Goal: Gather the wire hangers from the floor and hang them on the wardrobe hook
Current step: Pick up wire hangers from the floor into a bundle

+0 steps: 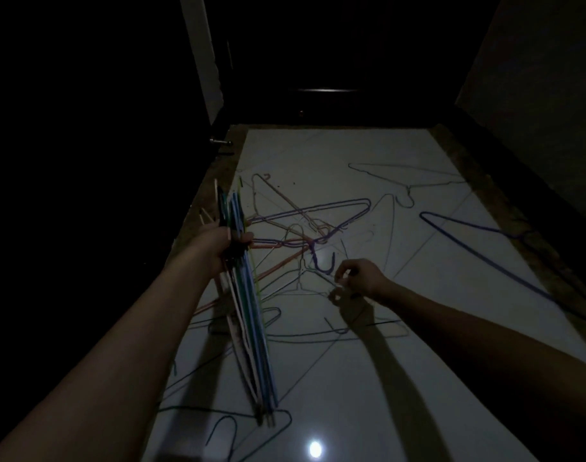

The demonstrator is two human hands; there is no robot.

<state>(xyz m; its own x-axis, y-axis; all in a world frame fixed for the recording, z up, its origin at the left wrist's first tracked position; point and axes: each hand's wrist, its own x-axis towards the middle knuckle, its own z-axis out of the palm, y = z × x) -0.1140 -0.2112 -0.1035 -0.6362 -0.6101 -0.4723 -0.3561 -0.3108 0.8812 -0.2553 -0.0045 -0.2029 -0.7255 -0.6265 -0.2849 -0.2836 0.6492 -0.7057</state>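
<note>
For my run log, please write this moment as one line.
left hand: grips bundle of hangers | right hand: pinching at a thin hanger on floor | many hangers not yet gathered

held bundle [248,315]: blue, green, white, yellow-green
purple hanger [318,213]: purple
far-right hanger [478,228]: dark blue
floor [418,378]: glossy white

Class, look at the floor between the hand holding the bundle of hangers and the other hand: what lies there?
In the head view, between the left hand gripping the bundle and the right hand, loose hangers lie crossed on the floor, among them a purple hook.
</note>
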